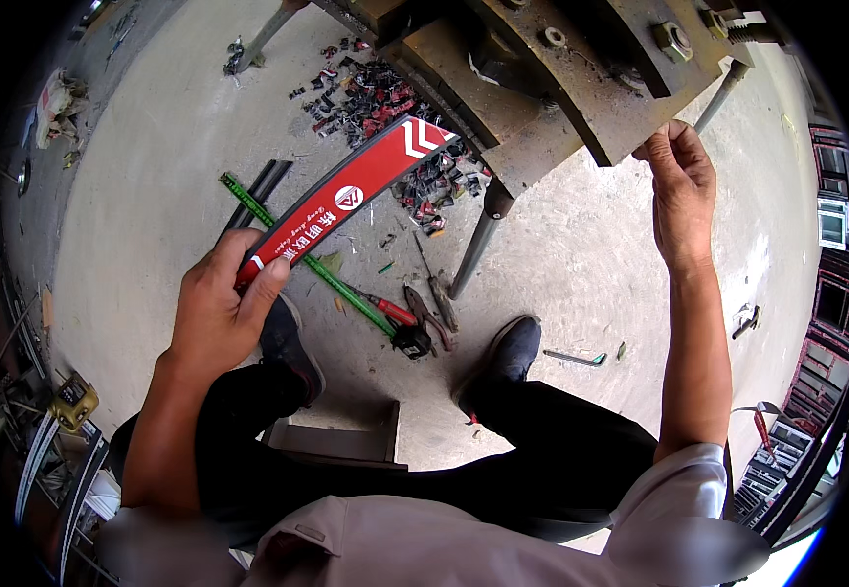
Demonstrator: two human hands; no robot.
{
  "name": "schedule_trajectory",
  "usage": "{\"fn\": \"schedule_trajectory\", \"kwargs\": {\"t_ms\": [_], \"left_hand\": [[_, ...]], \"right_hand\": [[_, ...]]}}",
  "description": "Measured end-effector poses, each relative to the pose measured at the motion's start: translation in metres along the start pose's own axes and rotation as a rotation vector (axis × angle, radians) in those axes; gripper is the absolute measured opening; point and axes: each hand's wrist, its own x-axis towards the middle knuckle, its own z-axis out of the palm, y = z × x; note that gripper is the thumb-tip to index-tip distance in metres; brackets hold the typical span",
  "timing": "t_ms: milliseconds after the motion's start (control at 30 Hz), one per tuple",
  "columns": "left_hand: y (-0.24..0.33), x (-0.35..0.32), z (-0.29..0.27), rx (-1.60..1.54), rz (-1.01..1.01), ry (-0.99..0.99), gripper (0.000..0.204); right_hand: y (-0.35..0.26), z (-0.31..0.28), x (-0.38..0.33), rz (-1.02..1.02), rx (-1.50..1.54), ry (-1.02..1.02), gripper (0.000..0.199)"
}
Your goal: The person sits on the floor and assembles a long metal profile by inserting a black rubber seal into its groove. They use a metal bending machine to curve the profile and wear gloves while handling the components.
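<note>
My left hand (217,303) grips the near end of a long red curved strip (346,196) with white marks. The strip slants up to the right toward a rusty metal machine (542,88). My right hand (679,181) is raised at the machine's lower right edge, fingertips pinched against the metal plate there. Whether it holds anything small is hidden.
A heap of red and black offcuts (376,103) lies on the concrete floor under the machine. A green rod (297,254), dark bars (258,191), pliers and a red-handled tool (415,318) lie by my feet. A machine leg (478,245) stands between them. More strips are stacked at right (786,450).
</note>
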Motion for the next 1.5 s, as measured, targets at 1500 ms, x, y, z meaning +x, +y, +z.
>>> {"fn": "schedule_trajectory", "kwargs": {"t_ms": [1500], "left_hand": [[0.008,-0.004,0.021,-0.023,0.063,0.039,0.03]], "right_hand": [[-0.023,0.221,-0.114,0.374,0.564,-0.159,0.041]]}}
